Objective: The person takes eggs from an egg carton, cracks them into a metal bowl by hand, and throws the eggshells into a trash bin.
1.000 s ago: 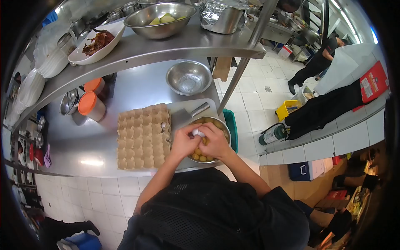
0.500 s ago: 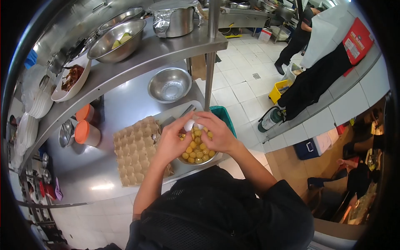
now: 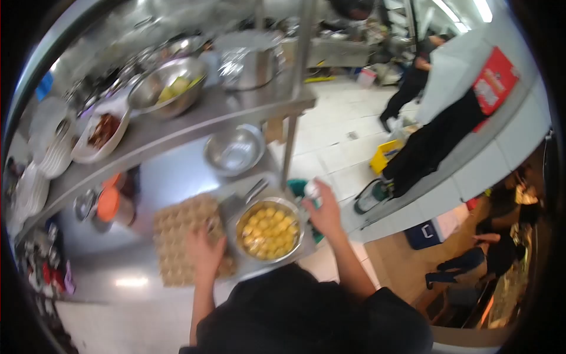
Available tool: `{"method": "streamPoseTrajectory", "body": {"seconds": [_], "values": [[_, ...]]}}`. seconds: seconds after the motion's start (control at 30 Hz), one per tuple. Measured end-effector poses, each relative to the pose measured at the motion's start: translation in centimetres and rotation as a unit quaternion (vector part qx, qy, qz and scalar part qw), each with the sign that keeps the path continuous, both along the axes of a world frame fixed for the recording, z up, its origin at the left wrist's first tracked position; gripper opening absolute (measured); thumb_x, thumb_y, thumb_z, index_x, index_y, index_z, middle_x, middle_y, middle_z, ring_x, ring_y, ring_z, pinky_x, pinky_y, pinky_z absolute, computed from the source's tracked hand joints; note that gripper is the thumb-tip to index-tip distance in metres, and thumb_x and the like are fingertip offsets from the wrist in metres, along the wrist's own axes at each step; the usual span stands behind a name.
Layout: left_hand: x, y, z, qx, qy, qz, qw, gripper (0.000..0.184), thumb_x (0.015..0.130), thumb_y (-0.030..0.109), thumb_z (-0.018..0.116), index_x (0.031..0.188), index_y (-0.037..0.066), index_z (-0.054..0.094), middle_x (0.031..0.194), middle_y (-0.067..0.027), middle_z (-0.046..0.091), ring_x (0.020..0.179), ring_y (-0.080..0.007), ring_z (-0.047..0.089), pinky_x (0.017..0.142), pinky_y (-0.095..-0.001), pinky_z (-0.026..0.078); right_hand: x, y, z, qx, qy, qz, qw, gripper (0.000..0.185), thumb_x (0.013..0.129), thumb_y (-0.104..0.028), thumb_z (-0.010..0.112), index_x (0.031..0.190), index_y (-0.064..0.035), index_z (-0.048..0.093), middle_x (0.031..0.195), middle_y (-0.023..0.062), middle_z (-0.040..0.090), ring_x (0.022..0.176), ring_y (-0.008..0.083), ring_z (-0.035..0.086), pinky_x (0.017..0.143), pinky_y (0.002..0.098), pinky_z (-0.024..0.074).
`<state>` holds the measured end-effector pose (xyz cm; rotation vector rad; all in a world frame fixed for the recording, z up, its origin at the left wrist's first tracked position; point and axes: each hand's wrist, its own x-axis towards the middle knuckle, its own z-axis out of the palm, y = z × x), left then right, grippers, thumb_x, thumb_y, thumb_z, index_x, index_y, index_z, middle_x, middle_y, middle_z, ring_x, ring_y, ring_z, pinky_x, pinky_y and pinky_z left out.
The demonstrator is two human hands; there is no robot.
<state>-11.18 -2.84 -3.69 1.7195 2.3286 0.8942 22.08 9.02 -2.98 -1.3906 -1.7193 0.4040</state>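
The right hand (image 3: 325,213) pinches smooth white eggshell (image 3: 312,189) at its eleven o'clock; at its eight o'clock sits one round steel bowl (image 3: 293,212) of many yellow yolks (image 3: 268,231). The left hand (image 3: 206,252) reaches over one brown cardboard egg tray (image 3: 175,239), its blurred grip impossible to tell.

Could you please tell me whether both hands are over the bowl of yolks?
No, the left hand is at the egg tray and the right hand is right of the yolk bowl.
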Motion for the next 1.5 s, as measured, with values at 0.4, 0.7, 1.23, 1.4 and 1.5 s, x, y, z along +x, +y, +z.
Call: {"method": "streamPoseTrajectory", "body": {"seconds": [0.4, 0.7, 1.23, 1.4, 1.5], "values": [[0.2, -2.1, -0.6, 0.007, -0.014, 0.063, 0.998, 0.075, 0.065, 0.012, 0.075, 0.136, 0.003, 0.054, 0.13, -0.0206, 0.051, 0.12, -0.0413, 0.05, 0.102, -0.0499, 0.044, -5.3, -1.0, 1.4, 0.013, 0.09, 0.063, 0.994, 0.029, 0.089, -0.012, 0.07, 0.116, -0.0038, 0.065, 0.115, 0.0169, 0.064, 0.108, 0.0371, 0.063, 0.089, 0.0415, 0.0526], [-10.9, -7.2, 6.0, 0.163, -0.249, 0.155, 0.942, 0.068, 0.074, 0.003, 0.061, 0.141, 0.001, 0.048, 0.113, -0.0083, 0.056, 0.107, -0.0221, 0.057, 0.094, -0.033, 0.048, -4.3, -0.7, -1.2, -0.008, 0.104, 0.061, 0.993, 0.027, 0.084, -0.003, 0.071, 0.111, -0.0008, 0.067, 0.11, 0.0168, 0.065, 0.101, 0.0322, 0.064, 0.088, 0.0386, 0.053], [-22.6, -14.3, 2.8, -0.121, 0.003, 0.15, 0.981, 0.073, 0.074, 0.015, 0.075, 0.141, 0.003, 0.05, 0.122, -0.0183, 0.06, 0.113, -0.0367, 0.057, 0.096, -0.045, 0.049, -14.7, -5.5, 1.8, 0.124, -0.027, 0.313, 0.941, 0.021, 0.081, -0.008, 0.07, 0.102, -0.0055, 0.067, 0.102, 0.0101, 0.065, 0.092, 0.0317, 0.062, 0.078, 0.0427, 0.0482], [-18.7, -12.1, -2.3, -0.058, 0.039, 0.132, 0.989, 0.076, 0.078, 0.025, 0.081, 0.143, 0.004, 0.049, 0.133, -0.0241, 0.057, 0.127, -0.0445, 0.049, 0.106, -0.0493, 0.041, -20.5, -9.2, -2.4, -0.013, -0.296, 0.508, 0.809, 0.019, 0.077, -0.009, 0.071, 0.095, -0.0066, 0.068, 0.101, 0.0112, 0.063, 0.096, 0.0308, 0.065, 0.078, 0.0437, 0.0546], [-10.6, -8.9, -1.9, -0.012, -0.057, 0.036, 0.998, 0.045, 0.081, 0.015, 0.077, 0.121, 0.001, 0.062, 0.121, -0.0245, 0.062, 0.115, -0.0441, 0.056, 0.1, -0.0477, 0.045, -21.2, -8.5, -2.1, -0.04, -0.39, 0.498, 0.774, 0.025, 0.078, -0.01, 0.07, 0.102, -0.0054, 0.066, 0.107, 0.0118, 0.062, 0.099, 0.0315, 0.064, 0.079, 0.0431, 0.0562]]}}
